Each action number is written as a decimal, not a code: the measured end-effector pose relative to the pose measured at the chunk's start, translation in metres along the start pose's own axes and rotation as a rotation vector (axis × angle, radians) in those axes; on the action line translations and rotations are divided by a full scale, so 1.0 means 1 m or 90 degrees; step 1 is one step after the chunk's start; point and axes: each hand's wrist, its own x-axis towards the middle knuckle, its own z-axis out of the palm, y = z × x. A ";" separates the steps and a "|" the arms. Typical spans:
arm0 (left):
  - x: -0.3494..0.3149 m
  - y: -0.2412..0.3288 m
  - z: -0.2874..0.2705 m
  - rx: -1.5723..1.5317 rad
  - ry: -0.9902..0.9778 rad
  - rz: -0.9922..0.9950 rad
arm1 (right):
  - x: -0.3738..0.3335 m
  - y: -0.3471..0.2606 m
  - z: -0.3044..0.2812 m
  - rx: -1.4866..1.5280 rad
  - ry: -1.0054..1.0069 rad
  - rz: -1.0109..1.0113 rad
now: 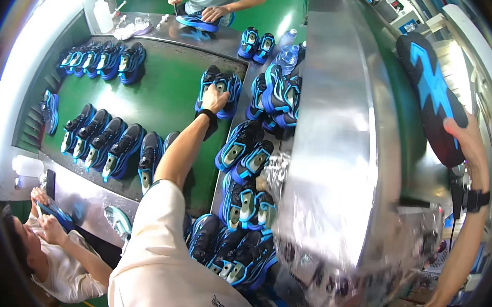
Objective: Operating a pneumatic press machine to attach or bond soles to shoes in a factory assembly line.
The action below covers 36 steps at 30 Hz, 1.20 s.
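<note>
My left arm stretches out over the green surface, and my left hand (215, 101) is closed on a pair of black-and-blue sneakers (231, 100) standing near its right edge. The exact grip of the fingertips is partly hidden. On the far right my right hand (471, 144) holds up another sneaker (431, 96), its black sole with a bright blue pattern facing me. The thumb presses on the sole, and the other fingers are behind the shoe. Beside my left arm, several more sneakers (238, 151) crowd a narrow ledge.
A large shiny metal housing (336, 130) stands between my hands. Rows of sneakers (125, 147) line the green surface (166, 88). Clear plastic bottles (287, 58) stand by the ledge. One co-worker (215, 2) handles a shoe at the far side, another (68, 261) at lower left.
</note>
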 end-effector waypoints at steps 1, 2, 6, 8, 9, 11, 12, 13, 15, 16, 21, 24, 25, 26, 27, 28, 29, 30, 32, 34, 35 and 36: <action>0.010 -0.007 0.018 0.017 -0.034 0.035 | 0.002 0.004 0.002 0.027 0.012 -0.011; 0.016 -0.014 0.034 0.026 -0.078 0.073 | 0.001 0.009 0.004 0.029 0.026 0.026; 0.004 -0.042 0.082 0.072 -0.157 0.057 | -0.006 0.015 0.010 0.023 0.081 -0.033; -0.012 -0.048 0.077 0.031 -0.133 0.114 | -0.008 0.010 0.015 0.021 0.081 -0.010; -0.021 -0.049 0.065 -0.084 -0.209 0.018 | -0.010 0.007 0.018 0.055 0.073 -0.049; -0.064 -0.038 0.032 -0.029 -0.057 0.255 | -0.018 0.001 0.024 -0.016 0.153 -0.099; -0.095 -0.033 0.004 -0.072 -0.068 0.265 | -0.021 0.000 0.028 -0.039 0.203 -0.250; -0.131 -0.026 -0.028 -0.133 -0.089 0.249 | -0.032 -0.002 0.029 -0.102 0.245 -0.241; -0.218 -0.009 -0.100 -0.284 -0.192 0.157 | -0.070 0.003 0.022 -0.192 0.324 -0.328; -0.260 0.005 -0.135 -0.348 -0.275 0.097 | -0.091 0.006 0.019 -0.228 0.365 -0.337; -0.393 0.123 -0.214 -0.629 -0.916 -0.091 | -0.201 0.025 -0.022 -0.432 0.575 -0.535; -0.445 0.196 -0.216 -0.839 -1.243 -0.121 | -0.286 0.044 -0.044 -0.567 0.688 -0.627; -0.461 0.218 -0.215 -0.879 -1.300 -0.175 | -0.325 0.049 -0.045 -0.588 0.665 -0.570; -0.475 0.240 -0.212 -0.915 -1.370 -0.221 | -0.364 0.052 -0.044 -0.608 0.647 -0.522; -0.491 0.260 -0.208 -0.870 -1.394 -0.171 | -0.401 0.056 -0.039 -0.624 0.628 -0.468; -0.507 0.278 -0.205 -0.822 -1.424 -0.127 | -0.438 0.055 -0.030 -0.617 0.620 -0.463; -0.527 0.295 -0.198 -0.845 -1.532 -0.180 | -0.476 0.052 -0.011 -0.620 0.591 -0.346; -0.545 0.307 -0.196 -0.737 -1.669 -0.352 | -0.512 0.048 0.006 -0.628 0.553 -0.252; -0.589 0.321 -0.188 -0.451 -1.871 -0.603 | -0.578 0.038 0.037 -0.671 0.540 -0.178; -0.651 0.300 -0.196 -0.350 -1.836 -0.505 | -0.653 0.023 0.072 -0.579 0.561 0.044; -0.679 0.291 -0.200 -0.378 -1.771 -0.456 | -0.687 0.013 0.090 -0.544 0.557 0.220; -0.704 0.276 -0.211 -0.451 -1.735 -0.363 | -0.716 0.004 0.104 -0.518 0.547 0.373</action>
